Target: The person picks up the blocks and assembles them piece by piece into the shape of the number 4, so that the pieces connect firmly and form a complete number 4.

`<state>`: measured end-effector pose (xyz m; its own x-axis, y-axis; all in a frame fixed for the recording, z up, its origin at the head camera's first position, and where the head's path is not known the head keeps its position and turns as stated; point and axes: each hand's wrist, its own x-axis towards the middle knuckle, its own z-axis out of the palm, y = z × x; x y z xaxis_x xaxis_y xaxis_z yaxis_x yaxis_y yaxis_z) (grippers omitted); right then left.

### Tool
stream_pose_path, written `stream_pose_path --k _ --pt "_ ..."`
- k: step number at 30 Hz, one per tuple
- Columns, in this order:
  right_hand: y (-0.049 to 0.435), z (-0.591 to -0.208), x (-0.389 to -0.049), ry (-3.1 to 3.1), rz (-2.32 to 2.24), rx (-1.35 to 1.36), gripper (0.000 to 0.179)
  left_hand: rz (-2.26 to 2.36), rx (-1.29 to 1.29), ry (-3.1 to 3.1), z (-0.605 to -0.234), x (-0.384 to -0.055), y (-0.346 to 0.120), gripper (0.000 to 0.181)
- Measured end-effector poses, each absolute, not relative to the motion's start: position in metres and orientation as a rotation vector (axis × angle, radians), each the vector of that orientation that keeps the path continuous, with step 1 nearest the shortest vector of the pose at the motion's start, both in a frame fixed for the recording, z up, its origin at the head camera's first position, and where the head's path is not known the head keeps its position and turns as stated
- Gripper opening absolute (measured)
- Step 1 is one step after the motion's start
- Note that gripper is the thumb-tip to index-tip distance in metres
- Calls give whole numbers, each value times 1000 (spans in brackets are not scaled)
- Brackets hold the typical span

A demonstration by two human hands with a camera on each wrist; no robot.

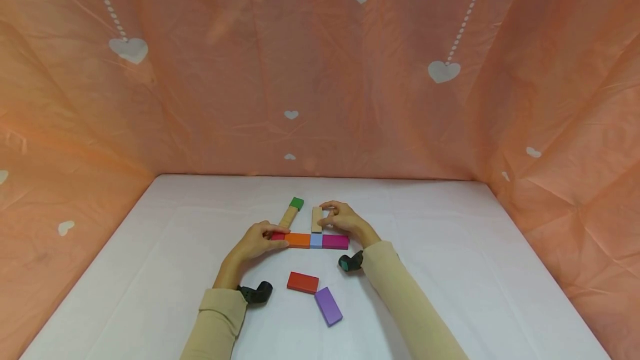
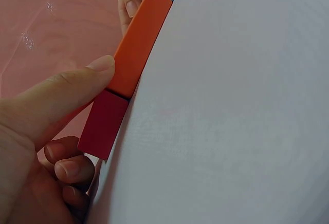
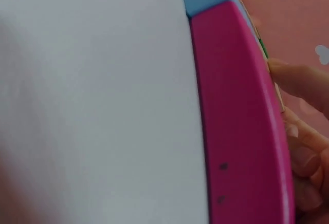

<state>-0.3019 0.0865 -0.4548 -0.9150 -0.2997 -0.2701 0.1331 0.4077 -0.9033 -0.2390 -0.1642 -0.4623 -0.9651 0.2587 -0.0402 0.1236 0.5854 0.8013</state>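
Crimson [image 2: 104, 124], orange [image 1: 299, 240], light blue [image 1: 316, 241] and magenta [image 1: 335, 242] blocks lie end to end in a row on the white table. My left hand [image 1: 254, 241] holds the row's left end, fingers curled by the crimson block and the thumb against the orange one near their joint. Beyond the light blue block, a plain wooden block [image 1: 316, 220] points away from the row. My right hand [image 1: 347, 222] has its thumb and a finger on that wooden block. Another wooden block [image 1: 288, 217] slants away from the left end, with a green block [image 1: 297, 203] at its far tip.
Closer to me lie a red block [image 1: 302, 282] and a purple block [image 1: 328, 306], corners almost meeting. Black devices [image 1: 257, 293] are strapped at both wrists. An orange curtain [image 1: 320, 126] with white hearts surrounds the table [image 1: 440, 271] at the back and sides.
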Motion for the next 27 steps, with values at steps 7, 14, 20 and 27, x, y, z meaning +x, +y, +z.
stream_pose_path --k 7,14,20,27 --pt "86 -456 -301 2244 -1576 -159 56 1320 335 2672 -463 -239 -165 31" --pt "87 -456 -300 2224 -1593 -140 56 1330 336 2665 -463 -239 -165 31" --pt "87 -456 -300 2220 -1589 -121 56 1324 339 2678 -462 -238 -165 32" --pt "88 -454 -299 2227 -1573 -136 56 1344 350 2664 -462 -238 -165 32"
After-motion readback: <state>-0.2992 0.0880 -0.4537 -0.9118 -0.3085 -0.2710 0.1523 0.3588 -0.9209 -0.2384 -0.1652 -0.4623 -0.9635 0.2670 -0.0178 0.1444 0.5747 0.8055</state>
